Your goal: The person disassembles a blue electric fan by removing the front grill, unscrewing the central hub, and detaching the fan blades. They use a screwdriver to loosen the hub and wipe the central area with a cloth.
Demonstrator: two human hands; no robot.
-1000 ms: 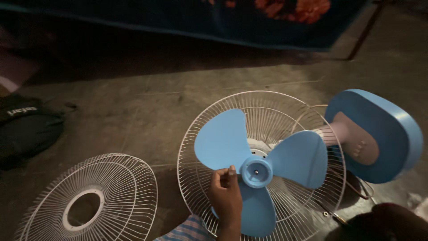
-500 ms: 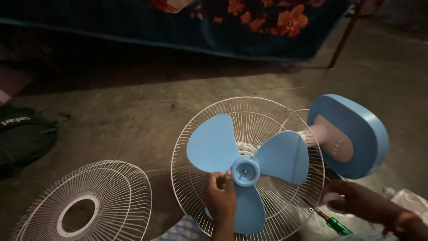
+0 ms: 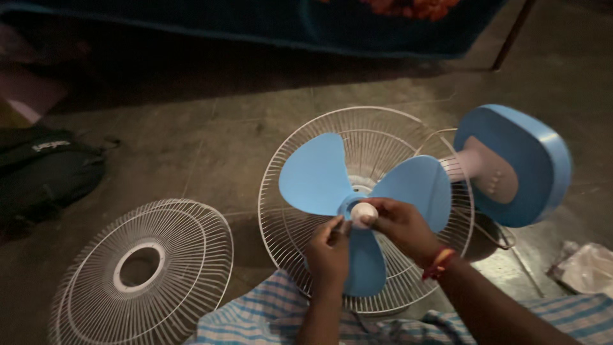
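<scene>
The fan [image 3: 396, 191] lay on its back on the concrete floor [image 3: 211, 140], with its blue base [image 3: 517, 163] tipped up at the right and the rear guard [image 3: 300, 160] under the blue blade [image 3: 357, 198]. The loose front guard [image 3: 137, 271] rested well apart at the left. The left hand [image 3: 329, 252] pinched the blade hub at its left side, fingers closed on it. The right hand [image 3: 399, 223] gripped a small white cap [image 3: 364, 213] at the centre of the hub with its fingertips. The cap sat against the hub — how far it was seated could not be told. If the cap went on tilted, its thread could jam. If the left hand let go, the blade would likely spin with the cap and nothing would tighten. The light was poor — a dropped cap could roll between the guard wires.
</scene>
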